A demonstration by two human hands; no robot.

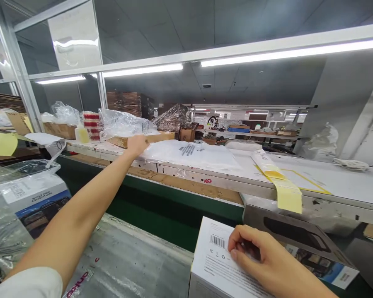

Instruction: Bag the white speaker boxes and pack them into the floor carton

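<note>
- Held the left hand [137, 145] far out over the long white desk [351, 182], at the left end of flat, milky-white plastic bagging [192, 154] printed with dark text; could not tell a grip from a light touch, with fingertips hidden.
- Held the right hand [255, 252] low and near the body, well apart from the left, at a white cardboard box [209, 265] with a barcode on its upper face; curled fingers loosely around a visible hollow, not clamped on the box, perhaps just to steady it.
- Had the bagging spread along the desk's near edge, presumably for easy reach.
- Had a shallow brown cardboard tray [119, 142] just beside the left hand, under crumpled clear plastic [121, 123], probably to contain slippery film.
- Let a pale-yellow paper strip [289, 196] hang over the desk's front, likely for a handy free end.
- Had a dark picture-printed box [301, 236] beyond the right hand and a white-and-blue carton [40, 198] far left, apparently set aside to leave room for both arms.
</note>
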